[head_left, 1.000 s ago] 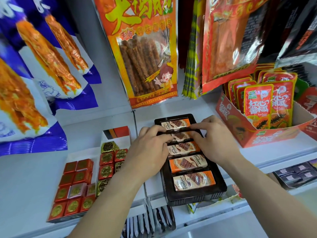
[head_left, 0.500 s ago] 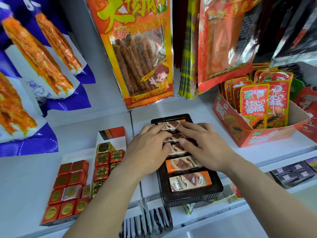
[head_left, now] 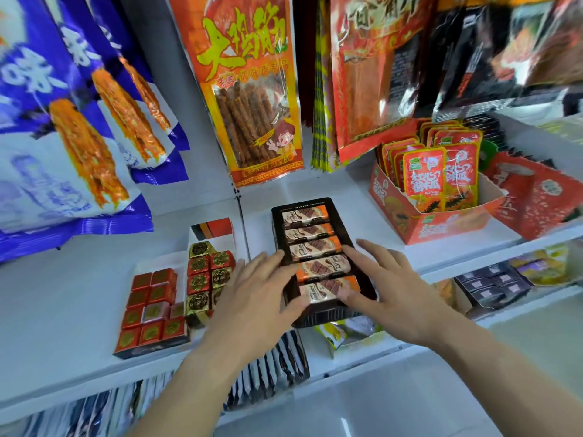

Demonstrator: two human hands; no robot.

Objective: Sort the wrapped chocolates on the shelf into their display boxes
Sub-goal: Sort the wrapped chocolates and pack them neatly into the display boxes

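White shelf (head_left: 63,304): left hand (head_left: 252,298), right hand (head_left: 391,288) splayed beside black tray (head_left: 321,316) (five bars (head_left: 310,233)).

Chocolates in their boxes on the white shelf (head_left: 63,310)

A long black tray (head_left: 301,202) lies flat and holds five orange and white chocolate bars (head_left: 310,231). The bars lie side by side in one row, from the back to the front, each showing a picture of brown chocolate. To the left, well apart from the tray, a flat dark box (head_left: 148,350) is packed with small red squares (head_left: 138,299) that have gold stamps, and one silver square (head_left: 154,312) sits among them. Just beside it, a white box (head_left: 217,240) holds red and gold squares (head_left: 199,265) in two rows.
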